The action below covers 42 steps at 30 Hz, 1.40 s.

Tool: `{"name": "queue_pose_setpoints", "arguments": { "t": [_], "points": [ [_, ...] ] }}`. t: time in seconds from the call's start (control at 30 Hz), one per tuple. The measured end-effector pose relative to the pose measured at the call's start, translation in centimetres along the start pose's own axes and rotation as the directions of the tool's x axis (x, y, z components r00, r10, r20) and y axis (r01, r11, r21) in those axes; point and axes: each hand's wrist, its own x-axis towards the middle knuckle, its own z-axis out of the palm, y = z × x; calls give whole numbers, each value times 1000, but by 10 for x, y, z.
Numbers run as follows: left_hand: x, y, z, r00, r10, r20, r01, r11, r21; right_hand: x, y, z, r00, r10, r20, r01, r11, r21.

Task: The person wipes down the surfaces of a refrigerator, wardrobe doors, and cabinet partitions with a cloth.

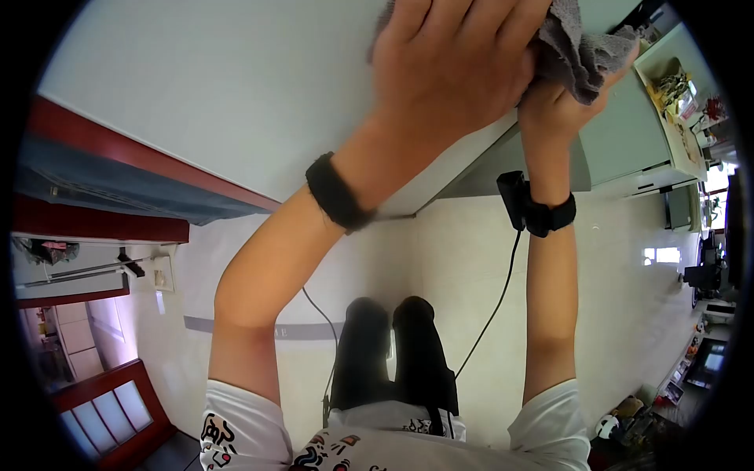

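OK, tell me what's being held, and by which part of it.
A gray cloth, by its bunched end in the right hand; the left hand covers more, its grip unclear.

The towel (pixel 580 53) looks like rough, matt cloth; the floor (pixel 463 259) is smooth and glossy.

You wear a white short-sleeved T-shirt (pixel 471 454) with black scribbles (pixel 215 430) on the left sleeve and small coloured doodles (pixel 342 449) across the front, over black trousers (pixel 363 345). A black band (pixel 336 192) circles your left wrist; your right has a black strap (pixel 561 217) with a small black box (pixel 511 201). Thin black cables (pixel 503 297) trail down both sides.
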Motion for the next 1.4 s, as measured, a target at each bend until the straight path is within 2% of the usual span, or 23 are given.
{"name": "queue_pose_setpoints", "arguments": {
  "t": [0.03, 0.1, 0.13, 0.17, 0.2, 0.23, 0.3, 0.33, 0.43, 0.53, 0.57, 0.73, 0.83, 0.87, 0.93, 1.0, 1.1, 1.17, 1.23, 1.4],
  "points": [
    [-15, 9, -10, 999, -28, 40, 30, 999, -38, -11, -4, 3, 999, -11, -37, 11, 1000, 3],
    [-37, 3, -18, 986, 165, 21, -166, 982, 94, -36, -10, 11, 993, -36, -113, 37, 999, 9],
    [-45, -18, -21, 927, 376, 1, -362, 893, 267, -51, -11, 13, 990, -32, -136, 34, 999, 15],
    [-63, -5, -36, 956, 272, 115, -286, 949, 132, -66, -14, 14, 989, -16, -147, 20, 1000, 24],
    [-76, 9, -54, 961, 158, 229, -166, 986, 14, -83, -15, 12, 991, 103, -86, -97, 993, 73],
    [-88, 23, -72, 941, 44, 334, -22, 997, -67, -102, -17, 12, 991, 119, -54, -113, 988, 103],
    [-111, 26, -95, 880, 61, 471, -36, 997, -63, -134, -21, 14, 990, 144, 10, -144, 977, 159],
    [-135, 25, -96, 885, 119, 451, -80, 991, -105, -156, -17, 18, 993, 116, -36, -110, 983, 146],
    [-191, 34, -113, 862, 114, 495, -54, 989, -135, -209, -1, 21, 997, -30, -69, 23, 995, -101],
    [-222, 20, -133, 849, 163, 502, -79, 980, -184, -230, -13, 15, 998, -48, -35, 37, 964, -264],
    [-220, 11, -134, 850, 170, 499, -85, 978, -189, -223, -18, 13, 999, -51, -18, 43, 951, -307],
    [-126, -38, -141, 929, 72, 363, -33, 993, -112, -122, -82, 18, 976, -204, -77, 186, 963, -196],
    [-68, -69, -148, 962, 83, 259, -86, 996, 0, -60, -116, 30, 942, -290, -168, 262, 950, -173],
    [-51, -78, -151, 963, 112, 246, -131, 990, 61, -40, -122, 38, 921, -347, -177, 300, 922, -246],
    [-18, -94, -152, 969, 129, 210, -155, 982, 111, -2, -133, 55, 900, -381, -213, 318, 907, -277],
    [12, -113, -146, 972, 135, 190, -162, 977, 135, 29, -147, 66, 893, -382, -237, 307, 903, -302],
    [38, -141, -135, 966, 71, 247, -112, 982, 154, 48, -160, 77, 889, -375, -263, 305, 913, -272],
    [32, -155, -134, 945, 154, 287, -201, 970, 140, 39, -160, 81, 885, -387, -260, 337, 916, -216],
    [15, -156, -144, 913, 240, 330, -287, 953, 100, 17, -156, 82, 876, -455, -159, 434, 888, -154],
    [-60, -143, -174, 825, 246, 508, -272, 962, -25, -61, -151, 71, 838, -529, 136, 540, 839, -63]
  ]
}}
